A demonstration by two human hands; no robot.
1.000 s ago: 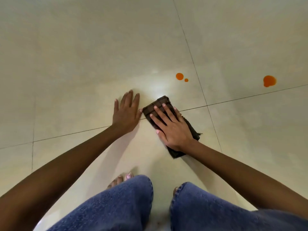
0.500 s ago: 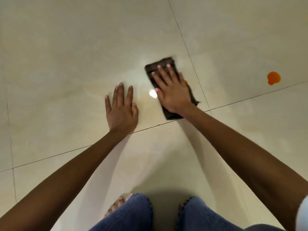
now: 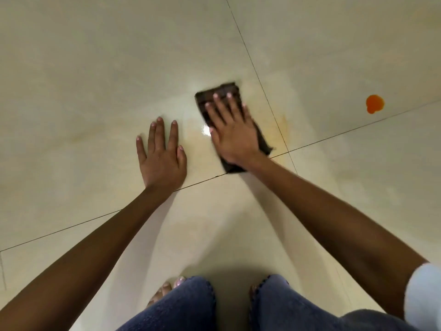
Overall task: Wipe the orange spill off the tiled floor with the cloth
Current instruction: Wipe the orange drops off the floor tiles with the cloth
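A dark brown folded cloth (image 3: 221, 93) lies flat on the cream tiled floor (image 3: 95, 68), pressed down by my right hand (image 3: 232, 132) with fingers spread on top of it. A faint orange smear (image 3: 282, 130) shows on the tile just right of the cloth, beside the grout line. One round orange spill (image 3: 374, 103) sits further right, apart from the cloth. My left hand (image 3: 161, 156) rests flat on the floor to the left of the cloth, fingers apart, holding nothing.
Dark grout lines (image 3: 334, 136) cross near the cloth's right side. My knees in blue jeans (image 3: 181, 306) and bare toes (image 3: 167, 289) are at the bottom of the view. A glare spot (image 3: 205, 131) shines between the hands.
My right hand pushed the cloth away from me over the two small orange drops, which are now replaced by a faint smear. My left hand stayed planted on the floor.
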